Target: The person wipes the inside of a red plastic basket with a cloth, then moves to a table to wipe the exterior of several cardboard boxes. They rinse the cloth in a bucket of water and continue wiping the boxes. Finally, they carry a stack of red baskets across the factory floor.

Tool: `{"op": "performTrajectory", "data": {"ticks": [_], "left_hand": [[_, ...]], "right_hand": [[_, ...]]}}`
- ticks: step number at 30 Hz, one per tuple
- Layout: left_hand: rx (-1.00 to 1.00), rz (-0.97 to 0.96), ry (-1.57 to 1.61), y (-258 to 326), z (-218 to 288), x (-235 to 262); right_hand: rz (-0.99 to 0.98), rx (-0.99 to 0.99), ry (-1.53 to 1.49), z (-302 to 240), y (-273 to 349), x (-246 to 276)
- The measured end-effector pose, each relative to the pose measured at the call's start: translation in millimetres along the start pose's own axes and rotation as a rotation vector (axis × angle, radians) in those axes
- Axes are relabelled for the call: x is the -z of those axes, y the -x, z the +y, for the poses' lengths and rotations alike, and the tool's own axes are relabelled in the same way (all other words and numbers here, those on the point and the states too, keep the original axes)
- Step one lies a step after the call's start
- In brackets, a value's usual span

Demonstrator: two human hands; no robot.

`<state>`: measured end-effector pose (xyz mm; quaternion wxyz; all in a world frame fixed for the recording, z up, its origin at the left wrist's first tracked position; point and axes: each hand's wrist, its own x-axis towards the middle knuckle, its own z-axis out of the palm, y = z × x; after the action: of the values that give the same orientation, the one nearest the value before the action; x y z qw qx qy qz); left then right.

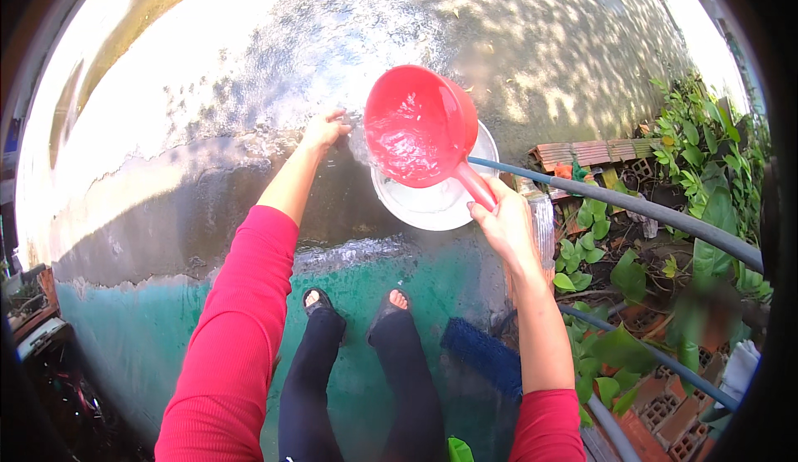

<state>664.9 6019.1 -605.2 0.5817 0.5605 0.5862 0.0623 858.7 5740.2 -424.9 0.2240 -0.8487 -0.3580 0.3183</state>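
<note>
My right hand (509, 222) grips the handle of a red plastic water dipper (460, 113), which is tipped toward the left with rippling water inside. Clear water shows as a blurred patch just off its left rim. Close to that rim, my left hand (326, 132) reaches forward with its fingers stretched out and apart, holding nothing. Behind and below the dipper is a round white basin (432, 211), partly hidden by it; what the basin holds is hard to make out.
Wet concrete ground (241, 187) spreads ahead, glaring in sunlight. My feet stand on green-painted floor (166, 337). A dark blue brush head (480, 355) lies right of them. A grey-blue pole (632, 204) crosses the right side above leafy plants (711, 150) and hollow bricks (665, 412).
</note>
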Motion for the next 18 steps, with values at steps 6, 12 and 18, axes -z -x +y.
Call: {"op": "performTrajectory", "data": {"ticks": [6, 12, 18], "left_hand": [[-0.218, -0.253, -1.236, -38, 31, -17], [-0.121, 0.046, -0.954, -30, 57, -6], [-0.347, 0.192, -0.534, 10, 70, -8]], "right_hand": [[0.171, 0.233, 0.141, -56, -21, 18], [0.263, 0.325, 0.21, -79, -37, 19], [0.427, 0.531, 0.407, -78, -41, 9]]}}
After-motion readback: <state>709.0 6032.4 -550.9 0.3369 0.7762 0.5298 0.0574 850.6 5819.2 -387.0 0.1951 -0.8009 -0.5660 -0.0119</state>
